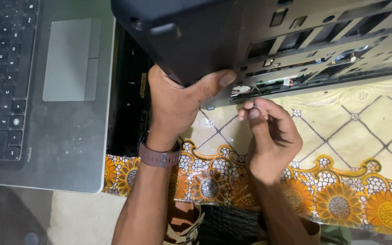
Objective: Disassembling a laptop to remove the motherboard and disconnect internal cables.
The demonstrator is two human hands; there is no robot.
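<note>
Currently left hand grips the tilted dark laptop chassis above the worktop, right-hand fingers pinching a tiny dark part, probably a screw, at its edge; best kept steady, pinch firm.

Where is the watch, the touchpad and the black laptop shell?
watch (159,158): head view, on its brown strap.
touchpad (71,59): head view, on its grey middle.
black laptop shell (196,41): head view, on its dark outer face.

No packages, labels, signs or screens visible.
</note>
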